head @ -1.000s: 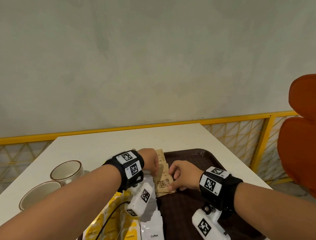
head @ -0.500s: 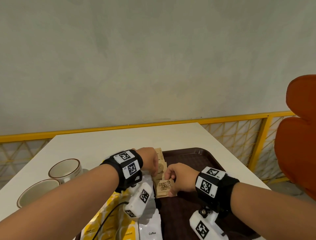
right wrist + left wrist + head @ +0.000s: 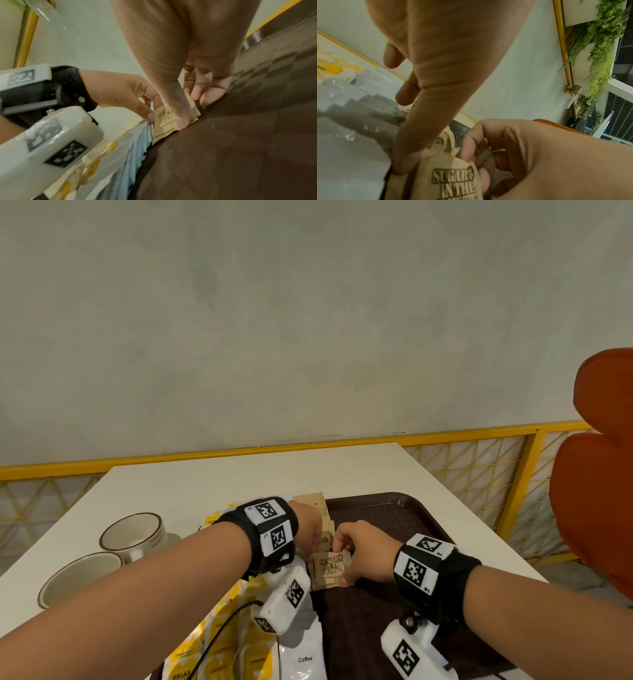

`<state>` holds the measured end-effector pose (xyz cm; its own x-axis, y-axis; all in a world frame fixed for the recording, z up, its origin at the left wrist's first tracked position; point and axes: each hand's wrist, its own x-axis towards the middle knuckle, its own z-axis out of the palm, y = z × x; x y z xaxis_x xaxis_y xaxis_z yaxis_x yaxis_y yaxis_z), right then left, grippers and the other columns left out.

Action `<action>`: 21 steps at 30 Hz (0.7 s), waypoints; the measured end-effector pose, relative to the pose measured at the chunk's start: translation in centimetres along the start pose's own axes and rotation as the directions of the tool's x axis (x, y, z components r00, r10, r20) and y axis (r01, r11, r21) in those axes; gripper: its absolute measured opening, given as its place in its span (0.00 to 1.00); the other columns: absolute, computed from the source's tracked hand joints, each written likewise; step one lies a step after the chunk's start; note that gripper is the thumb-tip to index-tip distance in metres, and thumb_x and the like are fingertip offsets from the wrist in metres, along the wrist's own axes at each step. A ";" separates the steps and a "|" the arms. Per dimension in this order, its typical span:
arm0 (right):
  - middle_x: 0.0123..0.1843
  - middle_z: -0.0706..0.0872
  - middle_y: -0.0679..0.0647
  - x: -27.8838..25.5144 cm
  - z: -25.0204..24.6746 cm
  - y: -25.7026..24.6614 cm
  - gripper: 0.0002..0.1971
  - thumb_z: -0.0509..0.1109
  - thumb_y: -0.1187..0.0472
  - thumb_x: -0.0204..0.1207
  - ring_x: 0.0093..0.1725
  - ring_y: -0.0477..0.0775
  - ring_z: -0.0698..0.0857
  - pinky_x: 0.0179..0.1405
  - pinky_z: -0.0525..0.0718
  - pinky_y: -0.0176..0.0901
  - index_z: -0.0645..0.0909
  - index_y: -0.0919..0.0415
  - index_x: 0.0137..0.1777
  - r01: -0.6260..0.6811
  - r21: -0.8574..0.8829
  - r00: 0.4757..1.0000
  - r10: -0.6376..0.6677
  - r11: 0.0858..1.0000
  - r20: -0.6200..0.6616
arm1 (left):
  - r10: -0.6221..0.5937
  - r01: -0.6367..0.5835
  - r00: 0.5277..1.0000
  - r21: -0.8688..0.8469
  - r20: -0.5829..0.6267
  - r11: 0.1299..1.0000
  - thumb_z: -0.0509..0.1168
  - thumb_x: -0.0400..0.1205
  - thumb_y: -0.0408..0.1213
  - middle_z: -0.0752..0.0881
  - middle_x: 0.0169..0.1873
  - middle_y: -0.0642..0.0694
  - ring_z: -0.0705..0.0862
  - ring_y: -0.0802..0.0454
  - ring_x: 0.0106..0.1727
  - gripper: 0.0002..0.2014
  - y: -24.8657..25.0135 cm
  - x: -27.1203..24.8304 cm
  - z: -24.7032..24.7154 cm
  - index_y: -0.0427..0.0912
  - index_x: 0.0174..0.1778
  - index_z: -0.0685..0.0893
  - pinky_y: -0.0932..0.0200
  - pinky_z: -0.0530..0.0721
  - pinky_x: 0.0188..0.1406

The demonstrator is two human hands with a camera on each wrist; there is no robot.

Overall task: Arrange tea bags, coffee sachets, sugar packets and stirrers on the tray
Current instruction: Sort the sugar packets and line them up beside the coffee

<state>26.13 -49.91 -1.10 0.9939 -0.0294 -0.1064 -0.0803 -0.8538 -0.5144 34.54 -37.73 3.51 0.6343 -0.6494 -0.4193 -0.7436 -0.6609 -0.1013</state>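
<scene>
Both hands pinch the row of brown paper sugar packets (image 3: 330,566) at the dark brown plastic tray's (image 3: 394,508) left side: left hand (image 3: 310,529) and right hand (image 3: 363,553) at opposite edges. The packets look light, thin and floppy, likely to slide apart, so squeezing the stack by its side edges seems best.

Between my two hands (image 3: 310,530) (image 3: 364,553) I counted at least four brown sugar packets (image 3: 330,565), overlapped, so the exact number was unclear. Left of my grip lay several white coffee sachets (image 3: 303,655) and yellow tea bags (image 3: 219,642), uncountable. Beyond them stood two cups (image 3: 132,537). One tray (image 3: 394,501) lay under my grip.
</scene>
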 end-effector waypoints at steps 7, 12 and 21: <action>0.50 0.78 0.47 -0.3 0.0 0.1 0.21 0.85 0.63 0.60 0.48 0.48 0.78 0.42 0.76 0.37 0.77 0.51 0.46 0.031 0.002 1.000 -0.031 1.000 -0.005 | -0.043 0.041 0.999 -0.043 -0.027 0.998 0.69 0.80 0.43 0.87 0.58 0.48 0.83 0.52 0.54 0.14 -0.3 0.1 0.0 0.42 0.60 0.87 0.58 0.80 0.53; 0.42 0.75 0.43 -0.7 0.1 -0.1 0.20 0.85 0.61 0.60 0.41 0.44 0.76 0.37 0.76 0.36 0.76 0.51 0.45 0.010 0.032 0.999 -0.009 0.999 -0.031 | -0.089 0.077 0.994 -0.169 -0.063 0.983 0.72 0.77 0.43 0.88 0.47 0.51 0.85 0.52 0.51 0.12 -1.1 0.7 0.6 0.44 0.54 0.90 0.58 0.82 0.51; 0.34 0.82 0.50 -1.3 0.0 0.2 0.19 0.85 0.62 0.62 0.29 0.50 0.83 0.35 0.85 0.45 0.74 0.57 0.38 -0.070 0.148 0.997 0.071 0.987 0.001 | -0.155 0.115 0.977 -0.256 -0.143 0.960 0.73 0.76 0.41 0.90 0.52 0.44 0.87 0.48 0.55 0.13 -1.9 0.8 0.4 0.38 0.52 0.90 0.55 0.84 0.55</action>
<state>24.82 -50.09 -1.08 0.9856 -0.0893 -0.1433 -0.1601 -0.7634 -0.6258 36.39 -36.81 3.00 0.7657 -0.5861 -0.2647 -0.5867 -0.8052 0.0859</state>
